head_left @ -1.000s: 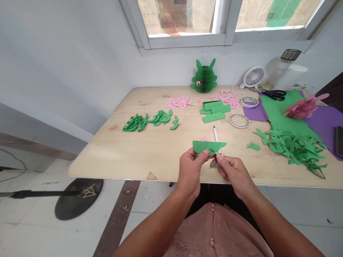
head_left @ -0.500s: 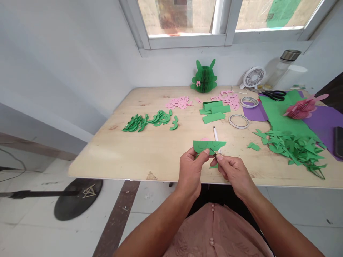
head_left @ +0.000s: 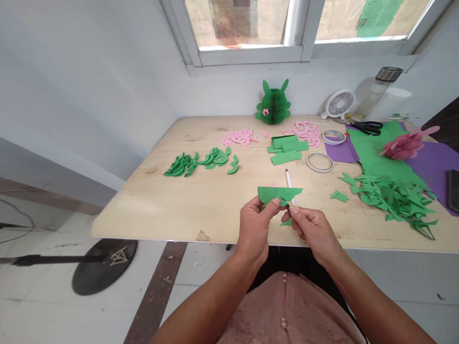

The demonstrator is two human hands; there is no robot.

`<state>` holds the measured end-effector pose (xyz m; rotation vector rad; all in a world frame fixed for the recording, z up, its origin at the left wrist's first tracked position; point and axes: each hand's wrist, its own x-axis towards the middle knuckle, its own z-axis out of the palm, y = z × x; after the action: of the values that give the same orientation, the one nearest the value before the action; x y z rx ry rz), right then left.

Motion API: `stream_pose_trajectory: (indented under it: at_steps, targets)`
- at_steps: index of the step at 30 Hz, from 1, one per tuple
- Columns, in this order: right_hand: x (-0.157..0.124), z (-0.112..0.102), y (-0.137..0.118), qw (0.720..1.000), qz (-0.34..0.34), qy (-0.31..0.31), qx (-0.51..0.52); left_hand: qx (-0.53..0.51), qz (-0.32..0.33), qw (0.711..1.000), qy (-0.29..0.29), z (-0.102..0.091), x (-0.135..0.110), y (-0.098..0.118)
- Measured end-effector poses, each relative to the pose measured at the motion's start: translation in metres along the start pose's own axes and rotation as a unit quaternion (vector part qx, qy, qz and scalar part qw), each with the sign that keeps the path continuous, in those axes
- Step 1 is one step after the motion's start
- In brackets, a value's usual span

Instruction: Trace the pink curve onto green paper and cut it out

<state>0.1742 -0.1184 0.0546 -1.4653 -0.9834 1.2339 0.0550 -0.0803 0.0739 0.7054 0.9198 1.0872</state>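
Between thumb and fingers, my left hand (head_left: 255,220) pinches a green paper piece (head_left: 272,193) with curved lines drawn on it. My right hand (head_left: 312,228) is closed on a narrow dark tool that looks like scissors (head_left: 288,207); its tip meets the paper's lower right edge, and most of it is hidden in the fingers. Just beyond the paper lies a white pen (head_left: 288,177) with a dark tip. A small green scrap (head_left: 287,221) rests under the hands, and a bit of pink shows behind the paper.
Cut green curves (head_left: 181,165) lie left; green strips (head_left: 287,149) and pink cutouts (head_left: 239,137) lie farther back. Tape rolls (head_left: 319,162), green scraps (head_left: 394,198) and black-handled scissors (head_left: 366,127) are right. A green paper figure (head_left: 274,106) and fan (head_left: 339,103) stand behind.
The green paper has shifted slightly, and its lower right part sits differently against the dark tool. Both hands stay almost in place.
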Motion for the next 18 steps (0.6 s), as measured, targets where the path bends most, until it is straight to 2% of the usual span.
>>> stream_pose_trajectory:
  at_steps: [18]
  targets:
    - [0.0004,0.0003,0.0015,1.0,-0.007,0.002,0.002,0.007,0.007,1.0,-0.005,-0.0011,0.0014,-0.0007]
